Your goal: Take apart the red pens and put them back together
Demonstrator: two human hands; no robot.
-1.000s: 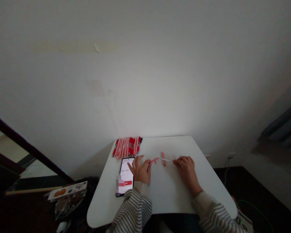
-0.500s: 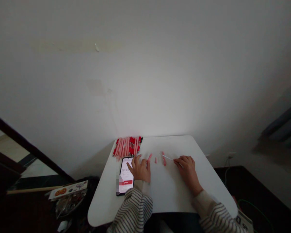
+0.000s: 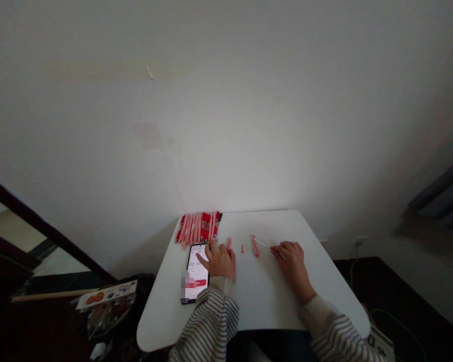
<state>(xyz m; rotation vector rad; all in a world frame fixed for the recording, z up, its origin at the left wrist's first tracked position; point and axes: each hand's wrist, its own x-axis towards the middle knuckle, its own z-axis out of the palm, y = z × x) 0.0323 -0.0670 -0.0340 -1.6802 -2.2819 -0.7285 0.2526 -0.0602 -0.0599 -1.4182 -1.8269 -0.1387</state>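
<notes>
On the white table [image 3: 264, 306], my right hand [image 3: 292, 264] pinches one end of a thin white stick, apparently a pen refill [image 3: 262, 244]. Its other end points left, over a pink pen barrel [image 3: 255, 246] on the tabletop. A short pink piece [image 3: 243, 248] lies left of that barrel. My left hand [image 3: 222, 262] has its thumb and index finger at another pink pen part [image 3: 229, 243], seemingly pinching it. The other fingers of that hand are spread over the edge of a phone [image 3: 197, 271] whose lit screen shows a timer.
A row of several pink and red pens [image 3: 198, 227] lies at the back left corner, against the wall [image 3: 249, 125]. On the floor at left, a box and bags [image 3: 107, 301] stand beside the table. A socket with a cord [image 3: 360, 241] is at right.
The pink pen part at my left fingers has turned from slanting to nearly straight and shifted slightly left. My right hand and the refill have barely moved.
</notes>
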